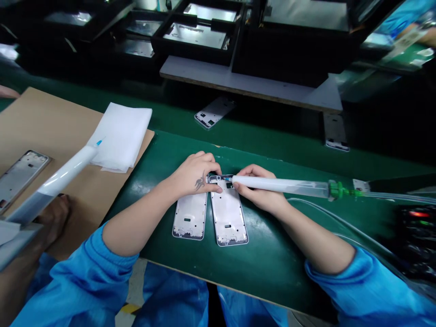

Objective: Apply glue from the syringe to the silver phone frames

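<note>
Two silver phone frames lie side by side on the green work surface in front of me. My right hand [257,188] grips a white-filled glue syringe [282,184], held almost level. The syringe tip meets the upper part of the right phone frame [230,218], near its cut-outs. My left hand [199,175] is curled at the top left of that same frame, thumb and forefinger on its edge. Partly under this hand lies the left phone frame [190,218]. A green cap and clear tube [391,195] run from the syringe's back end to the right.
At left, a brown board [81,113] bears white cloths [119,131], another phone frame [23,175] and a co-worker's hand [56,218] by a second syringe [57,181]. More frames [214,112] [335,131] lie further back. Black trays [195,36] stand behind; a dark device [417,240] sits right.
</note>
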Tool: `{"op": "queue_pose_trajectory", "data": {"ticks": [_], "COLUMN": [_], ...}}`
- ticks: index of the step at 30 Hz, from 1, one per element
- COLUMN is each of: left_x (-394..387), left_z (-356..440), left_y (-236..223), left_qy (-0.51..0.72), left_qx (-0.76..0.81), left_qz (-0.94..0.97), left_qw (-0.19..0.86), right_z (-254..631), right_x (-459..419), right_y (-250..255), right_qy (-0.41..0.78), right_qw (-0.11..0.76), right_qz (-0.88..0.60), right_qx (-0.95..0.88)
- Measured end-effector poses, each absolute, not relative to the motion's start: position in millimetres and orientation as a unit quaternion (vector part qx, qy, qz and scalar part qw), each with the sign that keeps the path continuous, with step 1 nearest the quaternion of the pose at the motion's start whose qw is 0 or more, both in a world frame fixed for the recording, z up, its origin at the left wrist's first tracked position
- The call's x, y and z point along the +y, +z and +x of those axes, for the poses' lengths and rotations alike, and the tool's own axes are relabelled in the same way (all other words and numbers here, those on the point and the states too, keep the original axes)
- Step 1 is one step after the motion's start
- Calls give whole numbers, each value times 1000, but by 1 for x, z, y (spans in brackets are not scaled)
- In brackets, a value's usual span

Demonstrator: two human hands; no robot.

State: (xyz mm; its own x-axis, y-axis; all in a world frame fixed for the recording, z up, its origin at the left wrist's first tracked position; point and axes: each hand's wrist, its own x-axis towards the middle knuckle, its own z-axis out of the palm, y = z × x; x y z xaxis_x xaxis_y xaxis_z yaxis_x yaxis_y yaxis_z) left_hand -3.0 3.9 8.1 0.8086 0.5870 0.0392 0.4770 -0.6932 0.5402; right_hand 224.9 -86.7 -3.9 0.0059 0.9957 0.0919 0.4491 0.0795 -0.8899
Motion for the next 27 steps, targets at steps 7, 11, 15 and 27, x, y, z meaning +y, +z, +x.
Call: {"op": "queue_pose_trajectory", "data": {"ticks": [7, 11, 15, 27], "left_x": [-12, -4, -1, 30], "left_z": [-8, -23, -33, -34], "left_y": [3, 12, 29, 27], "left_qy": [105, 84, 79, 31], "left_qx": [286, 348, 318, 364], "left_qz": [923, 898, 913, 904], "left_qw": [235, 256, 242, 224], "right_z": [239, 258, 278, 408], "right_x": [-109, -85, -44, -3], "right_y": [-15, -28, -16, -9], "right_qy": [209, 122, 118, -3], "right_qw": [328, 315, 333, 365], "right_qz": [-540, -525, -644, -836], "right_qx": [-746, -781, -679, -410]}}
